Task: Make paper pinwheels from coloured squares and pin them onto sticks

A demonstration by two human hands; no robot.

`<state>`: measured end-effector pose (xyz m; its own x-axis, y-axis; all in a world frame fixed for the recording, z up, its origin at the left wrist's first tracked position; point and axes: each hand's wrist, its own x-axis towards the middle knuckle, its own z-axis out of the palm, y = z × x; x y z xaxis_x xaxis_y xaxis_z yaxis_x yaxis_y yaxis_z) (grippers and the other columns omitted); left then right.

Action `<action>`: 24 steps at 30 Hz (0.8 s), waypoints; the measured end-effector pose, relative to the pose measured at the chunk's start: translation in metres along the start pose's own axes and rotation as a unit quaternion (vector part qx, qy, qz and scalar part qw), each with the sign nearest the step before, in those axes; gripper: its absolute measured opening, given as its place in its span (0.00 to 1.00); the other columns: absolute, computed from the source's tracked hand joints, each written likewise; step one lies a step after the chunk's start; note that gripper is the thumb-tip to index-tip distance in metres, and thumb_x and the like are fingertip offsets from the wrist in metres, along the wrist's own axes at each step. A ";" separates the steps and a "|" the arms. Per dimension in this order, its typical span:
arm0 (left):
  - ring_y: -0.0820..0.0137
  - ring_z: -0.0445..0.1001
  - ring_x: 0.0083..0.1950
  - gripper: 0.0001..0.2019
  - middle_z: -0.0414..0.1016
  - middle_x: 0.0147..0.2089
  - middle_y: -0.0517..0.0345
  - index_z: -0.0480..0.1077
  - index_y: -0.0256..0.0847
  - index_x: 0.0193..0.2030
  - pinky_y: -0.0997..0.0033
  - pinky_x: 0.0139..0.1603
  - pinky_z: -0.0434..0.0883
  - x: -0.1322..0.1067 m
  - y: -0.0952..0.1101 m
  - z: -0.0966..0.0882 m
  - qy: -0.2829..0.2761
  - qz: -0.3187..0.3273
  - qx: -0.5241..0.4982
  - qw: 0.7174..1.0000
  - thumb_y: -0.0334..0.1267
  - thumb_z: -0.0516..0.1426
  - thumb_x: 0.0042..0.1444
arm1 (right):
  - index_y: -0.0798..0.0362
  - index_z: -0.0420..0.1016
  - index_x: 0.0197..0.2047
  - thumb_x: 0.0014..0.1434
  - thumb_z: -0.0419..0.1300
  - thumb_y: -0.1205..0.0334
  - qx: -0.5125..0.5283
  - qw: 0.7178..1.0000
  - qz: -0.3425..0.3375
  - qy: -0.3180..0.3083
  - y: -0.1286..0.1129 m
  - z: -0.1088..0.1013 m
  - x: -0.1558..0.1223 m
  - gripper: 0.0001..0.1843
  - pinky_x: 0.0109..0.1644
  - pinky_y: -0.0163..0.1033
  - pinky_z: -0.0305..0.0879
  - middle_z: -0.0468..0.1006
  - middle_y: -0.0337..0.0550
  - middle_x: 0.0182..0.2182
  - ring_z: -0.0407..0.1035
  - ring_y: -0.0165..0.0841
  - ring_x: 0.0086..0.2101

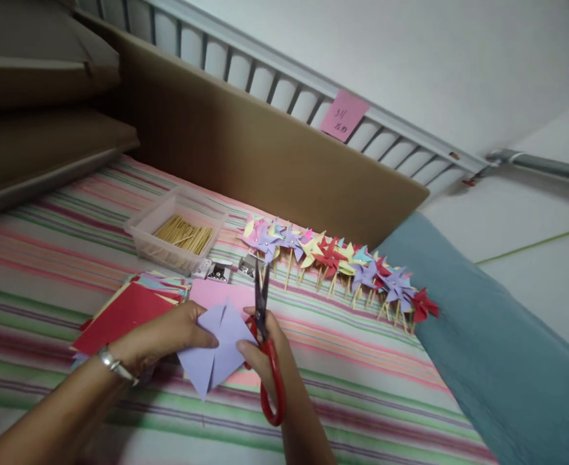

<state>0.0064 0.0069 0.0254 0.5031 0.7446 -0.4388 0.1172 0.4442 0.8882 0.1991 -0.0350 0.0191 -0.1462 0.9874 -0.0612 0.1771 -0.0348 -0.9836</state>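
Purple paper: this square sheet [228,352] is lying between my two hands, above the striped cloth, with slits running inward from its upper and lower corners.
Left hand: my left hand [183,328] is pinching the sheet's left side, thumb on top; a silver bracelet [118,365] is circling that wrist.
Right hand: my right hand [280,343] is gripping the red-handled scissors [261,318], its thumb touching the sheet's right corner; the blades are pointing away from me, slightly parted.
Pink paper: this sheet [221,292] is lying under the purple one, mostly covered by it.
Paper stack: coloured sheets [130,315], red uppermost, are lying at the left, my left hand and forearm blocking part of them.
Plastic box: this clear container [143,241] is standing beyond the stack, holding wooden sticks [185,234].
Small boxes: two [219,273] are sitting near it, the scissor tips partly hiding the right one.
Pinwheels: a row [331,258] of finished ones is stretching off to the right.
Brown board: this panel [274,161] is standing behind everything, blocking the lower radiator [240,72].
Pink note: it [345,115] is hanging on the radiator.
Striped cloth: this [362,381] is running beneath it all.
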 end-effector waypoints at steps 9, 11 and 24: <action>0.69 0.74 0.27 0.11 0.79 0.28 0.55 0.76 0.37 0.34 0.74 0.29 0.68 0.007 0.000 0.016 0.026 0.031 -0.203 0.978 0.43 0.62 0.48 | 0.52 0.64 0.45 0.49 0.58 0.63 0.130 0.978 -0.028 0.158 0.001 0.010 0.003 0.18 0.30 0.33 0.62 0.72 0.38 0.32 0.66 0.30 0.27; 0.67 0.75 0.29 0.12 0.80 0.31 0.52 0.76 0.37 0.38 0.72 0.31 0.69 0.010 -0.004 0.028 0.019 0.041 -0.263 0.964 0.42 0.62 0.49 | 0.52 0.64 0.46 0.50 0.59 0.62 0.149 0.970 -0.040 0.189 0.005 0.013 0.005 0.19 0.34 0.36 0.64 0.73 0.39 0.33 0.68 0.32 0.31; 0.63 0.77 0.42 0.12 0.80 0.42 0.50 0.75 0.38 0.44 0.68 0.42 0.73 0.012 -0.014 0.068 0.073 0.118 -0.449 0.883 0.34 0.62 0.50 | 0.50 0.63 0.48 0.55 0.58 0.62 0.154 0.941 -0.098 0.286 0.005 0.018 0.005 0.17 0.46 0.42 0.66 0.73 0.42 0.41 0.71 0.37 0.41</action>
<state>0.0693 -0.0244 0.0166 0.2991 0.8966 -0.3266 -0.7356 0.4347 0.5196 0.1814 -0.0328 0.0108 0.4165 0.8981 0.1412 -0.1021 0.2005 -0.9744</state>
